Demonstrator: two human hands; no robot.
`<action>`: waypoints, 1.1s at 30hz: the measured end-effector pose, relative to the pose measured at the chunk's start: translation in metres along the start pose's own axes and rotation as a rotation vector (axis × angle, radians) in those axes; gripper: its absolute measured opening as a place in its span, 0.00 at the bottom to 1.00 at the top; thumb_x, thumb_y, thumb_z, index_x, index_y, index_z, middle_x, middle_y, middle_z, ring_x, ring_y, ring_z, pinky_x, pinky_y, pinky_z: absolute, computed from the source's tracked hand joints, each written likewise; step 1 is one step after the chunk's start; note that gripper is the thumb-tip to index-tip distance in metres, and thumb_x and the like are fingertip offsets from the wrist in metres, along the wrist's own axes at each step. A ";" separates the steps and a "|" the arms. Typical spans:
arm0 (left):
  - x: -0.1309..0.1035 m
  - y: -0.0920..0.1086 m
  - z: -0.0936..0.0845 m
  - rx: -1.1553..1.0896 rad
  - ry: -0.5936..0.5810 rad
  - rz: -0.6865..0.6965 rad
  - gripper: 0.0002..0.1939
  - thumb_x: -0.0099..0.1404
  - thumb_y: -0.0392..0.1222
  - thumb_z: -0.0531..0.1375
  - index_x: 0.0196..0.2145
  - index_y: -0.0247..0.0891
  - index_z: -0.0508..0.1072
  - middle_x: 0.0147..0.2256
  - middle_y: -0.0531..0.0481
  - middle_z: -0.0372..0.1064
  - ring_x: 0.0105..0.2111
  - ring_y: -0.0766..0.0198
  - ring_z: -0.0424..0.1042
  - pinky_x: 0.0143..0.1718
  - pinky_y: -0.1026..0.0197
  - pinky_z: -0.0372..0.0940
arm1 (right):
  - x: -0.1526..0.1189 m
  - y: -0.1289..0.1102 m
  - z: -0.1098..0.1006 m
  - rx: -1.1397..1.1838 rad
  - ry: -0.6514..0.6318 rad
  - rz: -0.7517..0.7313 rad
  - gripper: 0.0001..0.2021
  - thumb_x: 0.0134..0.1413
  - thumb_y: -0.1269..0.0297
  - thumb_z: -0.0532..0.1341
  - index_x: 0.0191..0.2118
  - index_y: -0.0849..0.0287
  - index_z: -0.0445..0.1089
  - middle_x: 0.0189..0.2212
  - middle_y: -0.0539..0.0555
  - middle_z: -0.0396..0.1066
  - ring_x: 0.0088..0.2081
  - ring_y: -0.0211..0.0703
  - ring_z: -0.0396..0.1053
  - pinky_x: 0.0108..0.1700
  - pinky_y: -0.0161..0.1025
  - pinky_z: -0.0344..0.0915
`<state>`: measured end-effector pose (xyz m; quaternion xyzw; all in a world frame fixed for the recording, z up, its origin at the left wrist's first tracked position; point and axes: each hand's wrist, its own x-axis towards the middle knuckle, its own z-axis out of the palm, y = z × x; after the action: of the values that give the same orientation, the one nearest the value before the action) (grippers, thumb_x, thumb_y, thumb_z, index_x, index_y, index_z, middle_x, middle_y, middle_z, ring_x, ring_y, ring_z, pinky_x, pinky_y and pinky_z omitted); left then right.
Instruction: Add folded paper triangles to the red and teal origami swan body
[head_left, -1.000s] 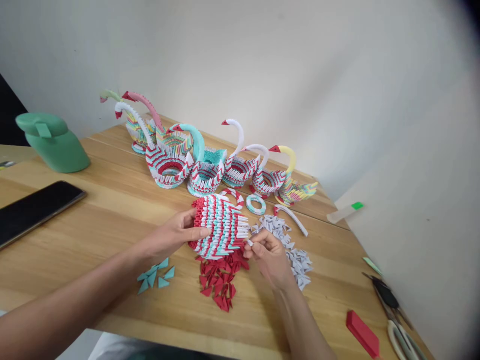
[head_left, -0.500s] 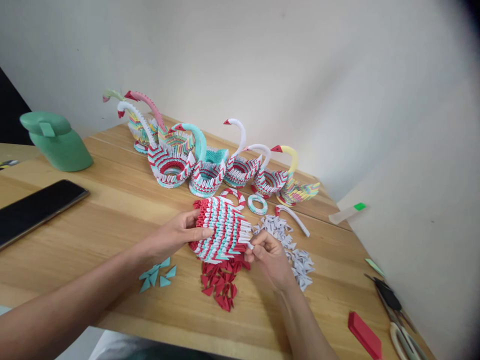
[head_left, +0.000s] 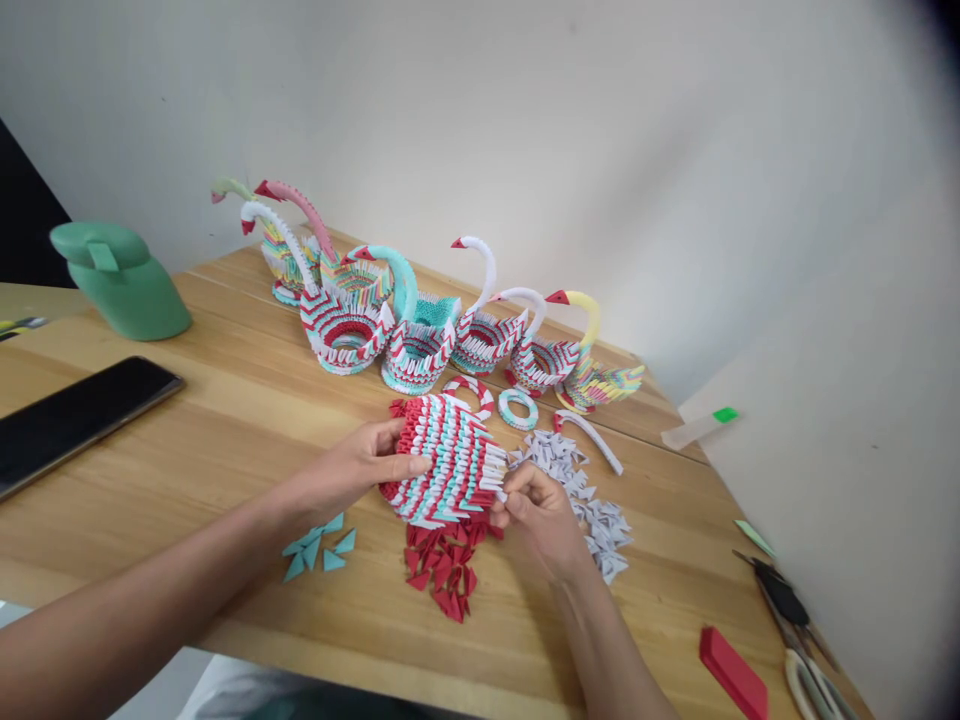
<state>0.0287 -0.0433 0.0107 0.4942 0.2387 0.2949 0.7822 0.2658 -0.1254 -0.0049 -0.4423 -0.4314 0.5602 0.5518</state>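
Note:
My left hand (head_left: 386,460) grips a folded-paper swan body (head_left: 446,460), striped red, white and teal, with the thumb on its outer side. The body is tipped sideways, its white-tipped edge facing right. At that edge, my right hand (head_left: 536,505) pinches a small white folded paper piece (head_left: 501,494) against the rows. Red paper triangles (head_left: 442,570) lie beneath the body. A pile of white folded pieces (head_left: 600,530) spreads beyond my right hand, and several teal triangles (head_left: 319,548) rest below my left wrist.
Finished paper swans (head_left: 349,335) stand along the back. Before them lie a red-and-white ring (head_left: 480,400), a teal-and-white ring (head_left: 517,410) and a white neck piece (head_left: 592,440). A phone (head_left: 82,420) and green bottle (head_left: 124,285) are left; scissors (head_left: 795,620) and a red box (head_left: 733,672) right.
The whole view has shifted slightly, so things appear a little further right. Both hands keep their holds, with the right fingers still at the body's white edge.

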 end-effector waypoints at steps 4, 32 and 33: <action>0.000 -0.001 -0.001 -0.010 -0.014 0.017 0.22 0.57 0.45 0.67 0.47 0.34 0.72 0.43 0.42 0.76 0.40 0.56 0.74 0.41 0.58 0.67 | 0.000 0.000 0.000 -0.014 0.022 0.008 0.16 0.41 0.54 0.74 0.27 0.58 0.70 0.20 0.50 0.74 0.20 0.37 0.69 0.26 0.34 0.63; 0.000 0.005 0.005 0.191 -0.011 0.049 0.18 0.56 0.45 0.66 0.42 0.35 0.72 0.41 0.45 0.75 0.40 0.57 0.73 0.40 0.58 0.66 | 0.003 0.003 -0.001 -0.051 -0.065 0.164 0.15 0.41 0.54 0.73 0.28 0.60 0.74 0.20 0.49 0.72 0.19 0.34 0.65 0.25 0.33 0.62; -0.001 0.005 0.005 0.190 -0.015 0.053 0.18 0.57 0.45 0.66 0.43 0.35 0.71 0.41 0.45 0.75 0.40 0.57 0.73 0.41 0.58 0.66 | 0.004 0.003 -0.002 -0.063 -0.073 0.175 0.15 0.42 0.54 0.73 0.28 0.60 0.74 0.20 0.49 0.71 0.19 0.34 0.64 0.25 0.33 0.62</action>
<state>0.0305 -0.0452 0.0172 0.5744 0.2464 0.2878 0.7256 0.2666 -0.1217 -0.0085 -0.4747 -0.4283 0.6082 0.4705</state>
